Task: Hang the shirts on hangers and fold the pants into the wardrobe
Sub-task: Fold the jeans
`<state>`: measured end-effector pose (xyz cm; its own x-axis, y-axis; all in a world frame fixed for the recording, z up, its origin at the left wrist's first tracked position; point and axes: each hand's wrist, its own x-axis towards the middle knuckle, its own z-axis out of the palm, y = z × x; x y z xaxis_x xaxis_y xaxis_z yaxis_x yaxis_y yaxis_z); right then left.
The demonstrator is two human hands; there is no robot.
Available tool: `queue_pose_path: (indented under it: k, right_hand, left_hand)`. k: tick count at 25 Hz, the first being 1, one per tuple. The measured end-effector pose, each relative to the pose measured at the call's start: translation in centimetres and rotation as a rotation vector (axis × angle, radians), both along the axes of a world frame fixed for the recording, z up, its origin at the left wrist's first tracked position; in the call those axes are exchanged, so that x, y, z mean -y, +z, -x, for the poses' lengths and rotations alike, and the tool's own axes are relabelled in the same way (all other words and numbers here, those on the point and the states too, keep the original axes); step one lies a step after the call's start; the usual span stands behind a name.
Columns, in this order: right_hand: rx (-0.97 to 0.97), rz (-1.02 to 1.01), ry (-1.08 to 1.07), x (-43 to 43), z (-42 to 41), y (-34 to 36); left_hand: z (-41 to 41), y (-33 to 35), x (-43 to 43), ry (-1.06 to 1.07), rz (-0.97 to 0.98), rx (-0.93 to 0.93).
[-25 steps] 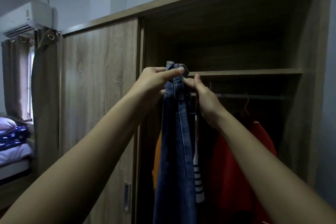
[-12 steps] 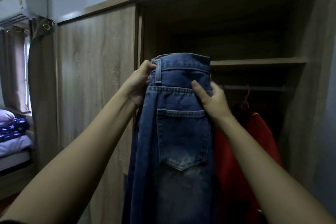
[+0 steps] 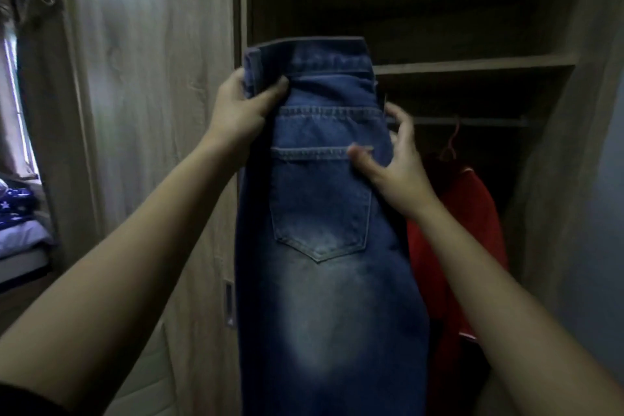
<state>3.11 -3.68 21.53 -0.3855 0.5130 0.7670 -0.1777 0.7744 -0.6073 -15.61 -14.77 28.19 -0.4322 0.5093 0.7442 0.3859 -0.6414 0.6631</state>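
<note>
the blue jeans (image 3: 324, 297) hang upright in front of the open wardrobe (image 3: 472, 65), where the left hand (image 3: 241, 111) grips the waistband's left edge with curled fingers and the right hand (image 3: 396, 165) pinches the right edge, thumb on the back pocket, near a red shirt (image 3: 472, 230).

Two arms of one person are in view. The left forearm (image 3: 135, 246) and the right forearm (image 3: 489, 280) are bare along their whole visible length. A dark, near-black sleeve edge (image 3: 23, 404) covers the left arm at the frame's bottom corner. The left hand (image 3: 241, 108) and right hand (image 3: 398, 165) are uncovered.
</note>
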Motion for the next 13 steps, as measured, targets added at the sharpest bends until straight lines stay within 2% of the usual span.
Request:
queue_pose_path:
  k: [3, 6, 8, 9, 11, 13]
  right_hand:
    - [0.106, 0.019, -0.039, -1.2, -1.1, -8.0]
    - [0.024, 0.054, -0.183, -2.7, -2.4, -11.3]
    - [-0.014, 0.146, -0.089, -2.8, -2.5, -11.7]
    - [0.041, 0.161, -0.033, -2.7, -2.2, -12.1]
    - [0.258, 0.089, -0.061, -2.6, -1.8, -13.6]
    - [0.280, 0.099, -0.071, -2.7, -1.8, -14.9]
  left_hand:
    - [0.9, -0.1, 0.8, -0.024, -0.037, -0.011]
    - [1.4, -1.4, 0.3, -0.008, -0.011, -0.008]
    - [1.8, -1.9, -0.4, 0.001, -0.030, 0.000]
    - [2.1, -2.0, -0.5, 0.002, -0.050, -0.005]
    - [2.7, -2.0, -0.4, 0.019, -0.068, -0.036]
    - [3.6, -1.9, 0.2, 0.012, -0.045, -0.077]
